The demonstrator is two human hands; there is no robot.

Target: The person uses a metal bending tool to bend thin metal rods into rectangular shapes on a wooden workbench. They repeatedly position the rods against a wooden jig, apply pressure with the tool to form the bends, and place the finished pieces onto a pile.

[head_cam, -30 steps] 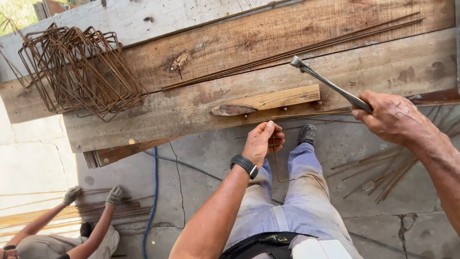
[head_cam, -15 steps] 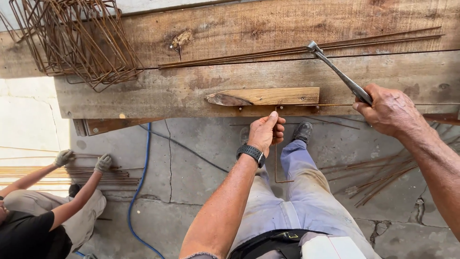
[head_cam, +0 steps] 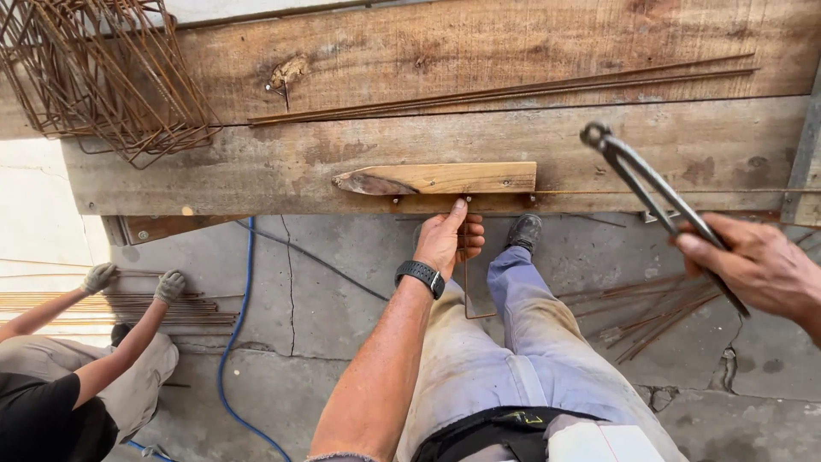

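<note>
My left hand [head_cam: 446,241] keeps its fingers curled around a bent wire rod [head_cam: 466,282], thumb tip pressed to the edge of the wooden surface [head_cam: 256,167], just under the small wood block [head_cam: 445,178]. My right hand [head_cam: 753,267] has dropped lower and nearer than half a second ago, fingers closed on the pincers [head_cam: 650,192], whose head now points up over the plank.
</note>
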